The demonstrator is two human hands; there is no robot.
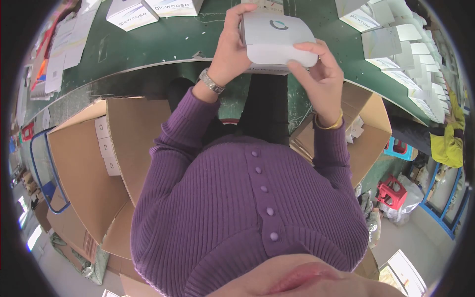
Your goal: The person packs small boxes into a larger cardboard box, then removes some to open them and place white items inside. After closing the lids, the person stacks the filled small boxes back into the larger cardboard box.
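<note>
The white box [282,30] is between my two hands, at the near edge of the green table [163,47], in front of me. Its broad flap, with a round printed mark, bows in a curve at the near right, so I take it for thin, coated card: light, springy across the panel, stiffer along the folds. It should be smooth enough to slide a little under dry fingers, and a hard pinch mid-panel could crease it. The side walls and folded edges look the safest hold, with only fingertips on the flap.

My left hand [231,52] is closed about the box's left end, bracing it. My right hand [319,64] pinches the flap's near right corner, thumb below and forefinger above; the other fingers curl, partly hidden.

Farther out, two printed boxes [132,15] stand at the far left of the table, and flat card sheets [69,47] lie beyond them to the left. On the right runs a row of boxes [396,47], flaps raised. Nearer, below the table, a brown carton [81,168] on my left holds small white boxes [106,147]; another carton [368,131] stands to my right.
</note>
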